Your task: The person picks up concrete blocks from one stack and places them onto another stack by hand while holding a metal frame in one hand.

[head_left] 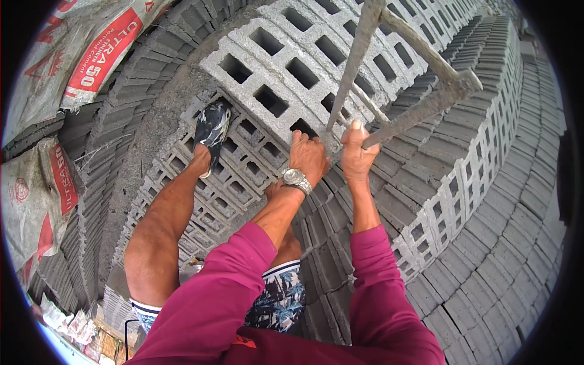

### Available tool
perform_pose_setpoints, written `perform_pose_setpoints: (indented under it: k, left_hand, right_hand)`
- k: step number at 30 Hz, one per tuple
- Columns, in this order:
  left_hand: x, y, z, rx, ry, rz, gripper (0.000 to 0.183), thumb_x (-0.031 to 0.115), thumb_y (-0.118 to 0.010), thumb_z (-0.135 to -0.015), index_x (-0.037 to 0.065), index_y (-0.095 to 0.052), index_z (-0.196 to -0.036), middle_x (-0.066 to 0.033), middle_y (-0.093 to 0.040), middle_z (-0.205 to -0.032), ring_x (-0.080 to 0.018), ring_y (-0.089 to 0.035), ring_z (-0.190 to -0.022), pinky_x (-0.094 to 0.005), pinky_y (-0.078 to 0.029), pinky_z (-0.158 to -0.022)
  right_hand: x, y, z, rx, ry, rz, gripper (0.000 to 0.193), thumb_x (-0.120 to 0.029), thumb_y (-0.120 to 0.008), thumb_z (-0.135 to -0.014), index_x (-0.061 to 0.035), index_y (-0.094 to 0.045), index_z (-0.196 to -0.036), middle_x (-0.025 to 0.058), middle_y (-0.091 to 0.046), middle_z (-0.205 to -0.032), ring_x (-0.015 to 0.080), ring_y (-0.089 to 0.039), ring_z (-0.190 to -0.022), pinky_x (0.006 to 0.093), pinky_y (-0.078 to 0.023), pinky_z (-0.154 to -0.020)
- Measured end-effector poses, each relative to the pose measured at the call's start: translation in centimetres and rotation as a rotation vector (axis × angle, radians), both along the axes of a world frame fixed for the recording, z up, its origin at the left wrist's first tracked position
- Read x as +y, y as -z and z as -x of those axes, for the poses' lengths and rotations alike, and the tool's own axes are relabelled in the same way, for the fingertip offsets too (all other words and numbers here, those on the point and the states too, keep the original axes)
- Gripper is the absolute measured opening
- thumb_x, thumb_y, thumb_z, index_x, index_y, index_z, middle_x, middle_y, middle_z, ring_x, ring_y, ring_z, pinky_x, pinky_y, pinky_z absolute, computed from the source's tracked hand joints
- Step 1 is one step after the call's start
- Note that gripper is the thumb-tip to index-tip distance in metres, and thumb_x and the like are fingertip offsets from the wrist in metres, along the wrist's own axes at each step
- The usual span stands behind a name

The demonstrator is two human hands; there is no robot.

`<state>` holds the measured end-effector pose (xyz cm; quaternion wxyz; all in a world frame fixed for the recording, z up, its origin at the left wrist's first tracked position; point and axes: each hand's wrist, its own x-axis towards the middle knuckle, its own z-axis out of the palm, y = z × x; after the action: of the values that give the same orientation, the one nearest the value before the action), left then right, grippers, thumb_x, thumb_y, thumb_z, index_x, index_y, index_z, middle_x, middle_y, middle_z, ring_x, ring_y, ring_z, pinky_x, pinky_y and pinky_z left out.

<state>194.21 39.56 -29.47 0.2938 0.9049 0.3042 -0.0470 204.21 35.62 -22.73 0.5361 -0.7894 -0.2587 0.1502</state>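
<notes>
My right hand (359,152) is closed around the near end of a weathered metal frame (420,115), made of long bars joined at angles, with its thumb pointing up. Beside it, my left hand (309,159), with a silver watch (295,179) at the wrist, is curled at the near edge of a row of hollow concrete blocks (283,79). What its fingers close on is hidden. One bar of the frame comes down next to that hand. The frame stands over the blocks, whose rectangular holes face up.
My left foot in a dark patterned shoe (213,125) rests on lower hollow blocks (210,188). Stacked grey blocks (480,146) curve along the right. Red-and-white cement sacks (91,55) lie at the upper left, with another sack (39,194) below.
</notes>
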Motion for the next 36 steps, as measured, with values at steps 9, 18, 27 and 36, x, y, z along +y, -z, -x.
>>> perform_pose_setpoints:
  k: [9,18,27,36]
  left_hand:
    - [-0.1,0.7,1.9,0.057,-0.001,0.000,0.039,0.037,-0.077,-0.075,-0.001,-0.070,-0.082,-0.0129,-0.068,-0.077,-0.0273,-0.062,-0.086,-0.0418,-0.035,-0.099]
    - [0.4,0.1,0.3,0.010,-0.042,-0.012,0.036,0.033,-0.081,-0.071,0.001,-0.070,-0.081,-0.0119,-0.068,-0.075,-0.0257,-0.062,-0.084,-0.0391,-0.037,-0.097]
    - [-0.3,0.3,0.8,0.055,-0.017,-0.006,0.038,0.035,-0.080,-0.072,0.000,-0.069,-0.079,-0.0119,-0.067,-0.073,-0.0244,-0.060,-0.082,-0.0383,-0.036,-0.094]
    - [0.2,0.4,1.3,0.055,-0.005,-0.017,0.037,0.035,-0.076,-0.076,0.000,-0.069,-0.083,-0.0129,-0.067,-0.072,-0.0259,-0.061,-0.086,-0.0413,-0.034,-0.098]
  right_hand:
    - [1.9,-7.4,0.1,0.294,0.033,-0.182,0.049,-0.036,-0.052,-0.102,-0.0055,-0.051,-0.065,-0.0018,-0.047,-0.060,0.0086,-0.043,-0.060,0.0278,-0.032,-0.053]
    - [-0.2,1.6,0.3,0.176,0.010,0.062,0.051,-0.038,-0.052,-0.102,-0.0035,-0.053,-0.065,-0.0014,-0.048,-0.059,0.0106,-0.041,-0.056,0.0302,-0.032,-0.053]
    - [1.4,-2.4,-0.2,0.437,0.152,-0.101,0.048,-0.038,-0.056,-0.100,-0.0022,-0.058,-0.068,-0.0028,-0.047,-0.059,0.0065,-0.040,-0.053,0.0257,-0.030,-0.049]
    - [12.4,-11.1,1.6,0.386,0.141,-0.265,0.048,-0.043,-0.054,-0.101,-0.0098,-0.042,-0.069,-0.0002,-0.037,-0.056,0.0096,-0.031,-0.046,0.0265,-0.025,-0.045]
